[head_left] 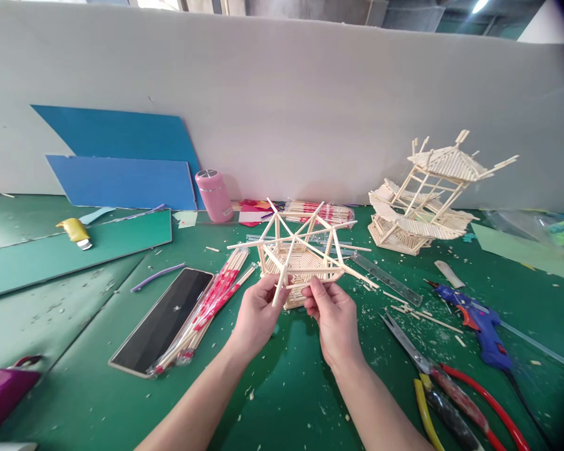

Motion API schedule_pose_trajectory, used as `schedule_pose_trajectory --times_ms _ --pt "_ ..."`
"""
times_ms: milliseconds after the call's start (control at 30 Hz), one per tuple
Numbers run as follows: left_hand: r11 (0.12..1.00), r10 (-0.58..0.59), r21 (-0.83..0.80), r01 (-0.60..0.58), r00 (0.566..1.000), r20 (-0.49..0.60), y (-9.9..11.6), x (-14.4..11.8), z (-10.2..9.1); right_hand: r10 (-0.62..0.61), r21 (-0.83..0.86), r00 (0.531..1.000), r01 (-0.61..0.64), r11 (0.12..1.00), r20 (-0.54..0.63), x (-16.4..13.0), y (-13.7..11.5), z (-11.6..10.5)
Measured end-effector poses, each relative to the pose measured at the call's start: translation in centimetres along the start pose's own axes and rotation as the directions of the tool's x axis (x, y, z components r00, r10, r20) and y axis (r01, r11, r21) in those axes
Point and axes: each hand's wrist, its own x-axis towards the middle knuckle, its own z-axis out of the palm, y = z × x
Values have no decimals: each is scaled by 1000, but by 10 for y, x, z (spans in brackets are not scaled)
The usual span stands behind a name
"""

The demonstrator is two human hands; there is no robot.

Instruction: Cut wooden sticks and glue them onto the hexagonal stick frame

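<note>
In the head view, a half-built pavilion model [305, 260] of thin wooden sticks stands on the green table, with a spoked roof frame on top and a slatted base. My left hand [259, 311] is closed at its front left, thumb and fingers pinching a thin wooden stick [301, 285] beside a slanting roof stick. Closed on the same stick's right part is my right hand [331, 313], its thumb on top. This stick lies level across the model's front, below the roof frame's front bar. Whether it touches the model, I cannot tell.
A finished-looking stick pavilion [427, 194] stands back right. Nearer are a blue glue gun [484, 322], scissors [407, 344] and red-handled pliers [491, 401]. To the left lie a phone [164, 319], bagged sticks [216, 300] and a yellow cutter [75, 232]. A pink bottle [215, 195] stands behind.
</note>
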Motion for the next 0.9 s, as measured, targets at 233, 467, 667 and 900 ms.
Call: schedule_pose_trajectory --times_ms 233,467,667,900 --pt "1000 12 -3 -12 1000 15 0 1 -2 -6 3 1000 6 1000 2 1 2 0" --pt "1000 1 -7 -1 1000 24 -2 2 -2 -29 16 999 30 999 -33 3 8 3" --pt "1000 -9 -24 10 999 32 -2 1 -1 -47 22 998 48 999 -42 2 11 3" --pt "998 -46 -34 46 999 11 -2 2 -2 -36 22 999 37 999 -22 1 7 3"
